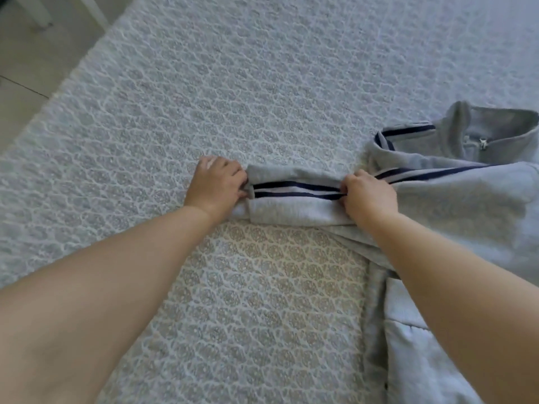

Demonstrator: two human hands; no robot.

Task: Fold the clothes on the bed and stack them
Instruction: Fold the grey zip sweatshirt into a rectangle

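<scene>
Head view. Grey fleece zip-neck sweatshirt with navy and white sleeve stripes (455,205) lies spread on the pale patterned bedspread of the bed (233,83), body toward my right, collar and zip at the far right. One sleeve (294,196) is drawn out straight to the left across the cover.

My left hand (217,185) grips the cuff end, fingers (240,182) curled round the fabric. My right hand (369,193) pinches the sleeve where it nears the shoulder, fingers curled onto the stripe. Both forearms reach forward, wrists low, knuckles up, sleeve taut between the hands.

Judgement: sleeve fold in hand. To do it well, keep even tension so the stripe runs straight, hold the right hand as the hinge, and carry the cuff over onto the body in one sweep. Flatten any ridge at the shoulder before release. No folded stack in sight yet.
</scene>
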